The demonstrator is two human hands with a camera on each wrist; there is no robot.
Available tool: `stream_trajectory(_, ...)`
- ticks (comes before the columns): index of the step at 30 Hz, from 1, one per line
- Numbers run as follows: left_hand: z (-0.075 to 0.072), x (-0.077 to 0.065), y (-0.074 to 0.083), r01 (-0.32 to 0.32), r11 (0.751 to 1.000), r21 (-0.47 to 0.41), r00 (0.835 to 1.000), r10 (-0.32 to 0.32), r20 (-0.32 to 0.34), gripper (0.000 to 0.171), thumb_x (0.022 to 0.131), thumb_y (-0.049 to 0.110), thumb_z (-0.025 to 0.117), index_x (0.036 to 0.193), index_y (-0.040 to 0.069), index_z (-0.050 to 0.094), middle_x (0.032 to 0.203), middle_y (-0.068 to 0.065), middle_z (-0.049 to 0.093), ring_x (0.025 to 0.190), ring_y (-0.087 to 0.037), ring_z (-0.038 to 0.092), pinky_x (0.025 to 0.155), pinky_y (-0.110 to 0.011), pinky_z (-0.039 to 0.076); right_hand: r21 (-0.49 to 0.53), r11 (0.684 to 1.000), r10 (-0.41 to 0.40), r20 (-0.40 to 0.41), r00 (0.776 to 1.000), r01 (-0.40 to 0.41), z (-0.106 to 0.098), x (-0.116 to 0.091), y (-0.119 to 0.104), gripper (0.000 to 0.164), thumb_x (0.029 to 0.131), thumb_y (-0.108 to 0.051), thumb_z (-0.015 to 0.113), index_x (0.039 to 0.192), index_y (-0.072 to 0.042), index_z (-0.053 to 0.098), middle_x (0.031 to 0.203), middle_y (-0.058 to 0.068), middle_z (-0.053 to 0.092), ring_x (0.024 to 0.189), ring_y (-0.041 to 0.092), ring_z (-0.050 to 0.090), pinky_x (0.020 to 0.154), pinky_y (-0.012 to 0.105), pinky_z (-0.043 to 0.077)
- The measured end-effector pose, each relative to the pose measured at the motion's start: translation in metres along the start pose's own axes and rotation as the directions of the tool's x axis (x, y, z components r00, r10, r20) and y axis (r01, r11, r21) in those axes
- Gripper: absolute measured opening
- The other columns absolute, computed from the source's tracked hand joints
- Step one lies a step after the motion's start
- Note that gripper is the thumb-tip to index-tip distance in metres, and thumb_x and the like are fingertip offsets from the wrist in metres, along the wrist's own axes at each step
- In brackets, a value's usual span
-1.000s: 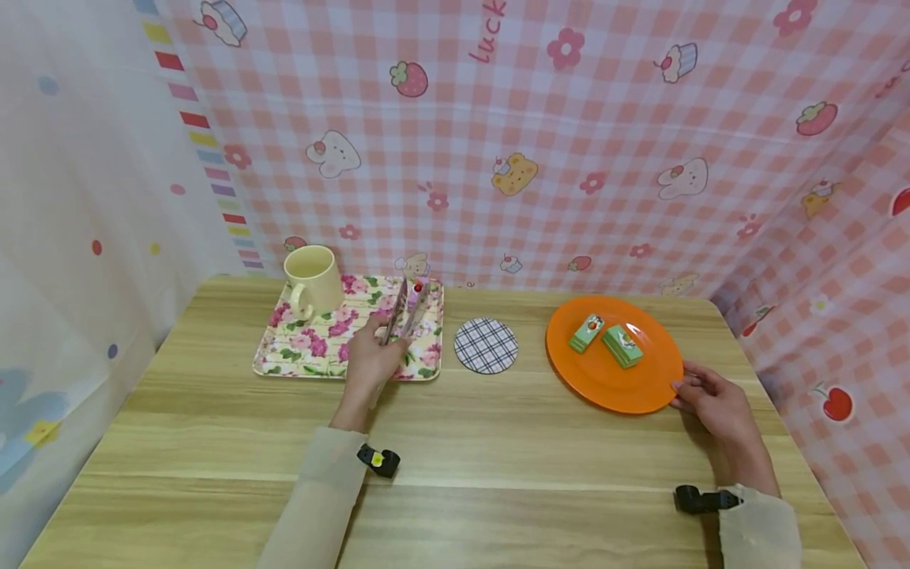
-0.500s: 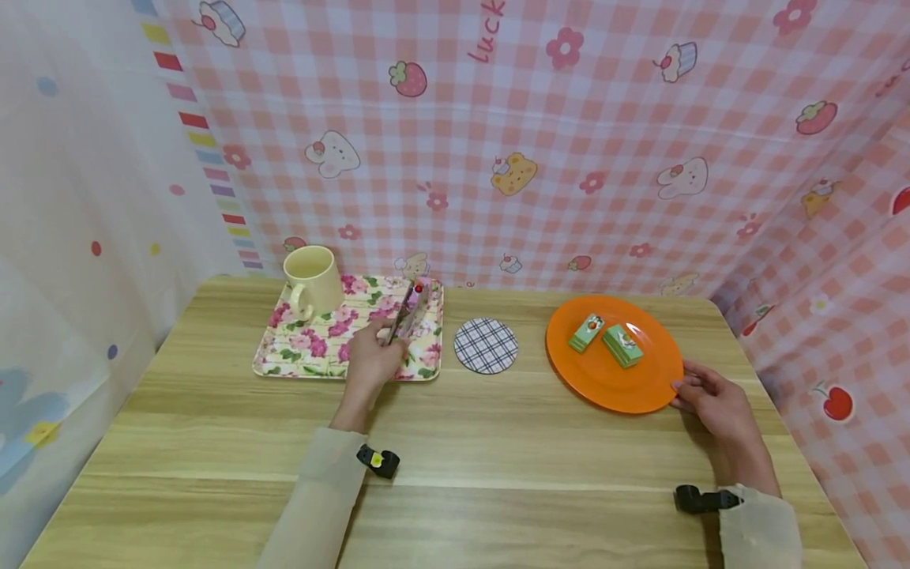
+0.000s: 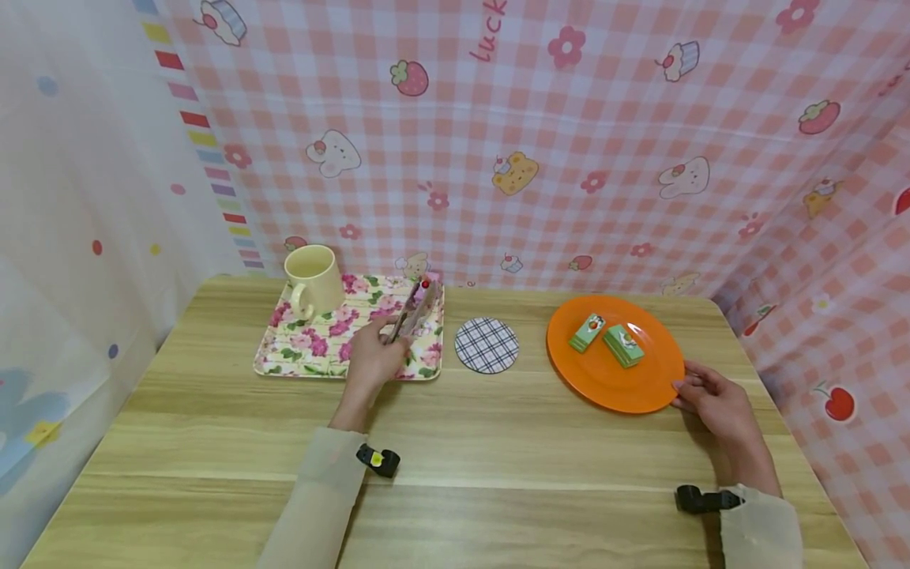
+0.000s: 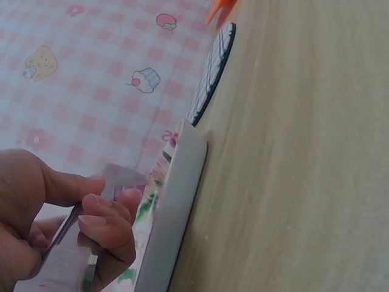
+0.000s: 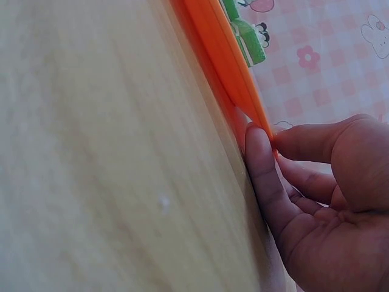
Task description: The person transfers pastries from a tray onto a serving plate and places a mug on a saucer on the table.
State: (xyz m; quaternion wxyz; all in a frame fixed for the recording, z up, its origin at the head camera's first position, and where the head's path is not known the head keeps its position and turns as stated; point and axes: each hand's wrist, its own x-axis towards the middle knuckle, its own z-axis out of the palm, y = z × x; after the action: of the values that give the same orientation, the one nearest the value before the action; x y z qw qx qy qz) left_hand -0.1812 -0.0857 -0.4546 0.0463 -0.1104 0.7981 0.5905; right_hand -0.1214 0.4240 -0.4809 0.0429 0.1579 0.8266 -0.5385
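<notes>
Over the right part of a floral tray (image 3: 306, 365), my left hand (image 3: 374, 356) grips metal tongs (image 3: 403, 318). Between the tong tips is a small pink piece of cake (image 3: 421, 294) with a red berry on top, mostly hidden by the tong arms. In the left wrist view, thumb and fingers pinch the tongs (image 4: 61, 234) beside the tray's pale side wall (image 4: 173, 225). My right hand (image 3: 718, 403) pinches the near right rim of an orange plate (image 3: 618, 395), thumb on top and a finger beneath. Two green cake pieces (image 3: 586, 333) lie on the plate.
A cream mug (image 3: 313, 280) stands on the tray's back left. Between tray and plate lies a round checked coaster (image 3: 486, 345) on the wooden table (image 3: 526, 474). A pink gingham curtain (image 3: 469, 118) hangs right behind the table's back edge.
The tong arms have drawn closer together around the pink cake, and their tips with the cake have shifted slightly right. The right hand and the plate have stayed in place.
</notes>
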Motion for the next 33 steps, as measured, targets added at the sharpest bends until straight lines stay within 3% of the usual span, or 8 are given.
stream_trajectory(9, 0.004, -0.002, 0.002, -0.133, 0.991, 0.032, 0.991, 0.133, 0.0, 0.045, 0.092, 0.009, 0.069, 0.136, 0.01, 0.063, 0.086, -0.025, 0.074, 0.048, -0.01, 0.05, 0.043, -0.023, 0.037, -0.006, 1.0, 0.005, 0.002, 1.0, -0.005, 0.0, 0.001, 0.001, 0.06, 0.107, -0.02, 0.055, 0.157, 0.004, 0.031, 0.101, -0.014, 0.058, 0.085, -0.004, 0.067, 0.08, 0.019, 0.06)
stream_trajectory(17, 0.009, -0.005, 0.007, -0.175, 0.983, 0.047, 0.984, 0.174, 0.029, 0.045, 0.091, 0.009, 0.071, 0.136, 0.009, 0.063, 0.084, -0.019, 0.075, 0.053, -0.013, 0.056, 0.045, -0.024, 0.041, -0.006, 1.0, 0.013, 0.007, 1.0, -0.013, -0.001, 0.001, 0.001, 0.061, 0.106, -0.02, 0.055, 0.158, 0.003, 0.031, 0.102, -0.014, 0.058, 0.085, -0.004, 0.067, 0.081, 0.019, 0.06)
stream_trajectory(23, 0.013, -0.007, 0.008, -0.225, 0.974, 0.036, 0.973, 0.223, 0.06, 0.044, 0.09, 0.007, 0.069, 0.134, 0.01, 0.065, 0.079, -0.022, 0.072, 0.047, -0.012, 0.049, 0.042, -0.024, 0.038, -0.012, 1.0, 0.028, -0.004, 1.0, -0.028, 0.0, 0.001, -0.001, 0.061, 0.106, -0.021, 0.056, 0.158, 0.002, 0.031, 0.104, -0.011, 0.057, 0.085, -0.003, 0.066, 0.081, 0.019, 0.06)
stream_trajectory(29, 0.02, -0.011, 0.011, -0.226, 0.974, -0.027, 0.966, 0.228, 0.123, 0.045, 0.092, 0.004, 0.066, 0.136, 0.011, 0.063, 0.088, -0.023, 0.075, 0.061, -0.028, 0.066, 0.046, -0.023, 0.044, -0.015, 0.999, 0.028, -0.004, 1.0, -0.028, 0.0, 0.001, -0.001, 0.061, 0.107, -0.02, 0.055, 0.158, 0.001, 0.031, 0.105, -0.01, 0.057, 0.085, -0.003, 0.066, 0.081, 0.019, 0.06)
stream_trajectory(33, 0.025, -0.012, 0.01, -0.266, 0.964, -0.008, 0.954, 0.265, 0.143, 0.046, 0.091, 0.003, 0.066, 0.136, 0.009, 0.063, 0.084, -0.019, 0.076, 0.057, -0.021, 0.062, 0.047, -0.022, 0.043, -0.016, 0.999, 0.028, -0.003, 1.0, -0.028, 0.0, 0.001, -0.001, 0.061, 0.107, -0.021, 0.055, 0.158, 0.001, 0.031, 0.105, -0.01, 0.056, 0.085, -0.002, 0.066, 0.081, 0.019, 0.06)
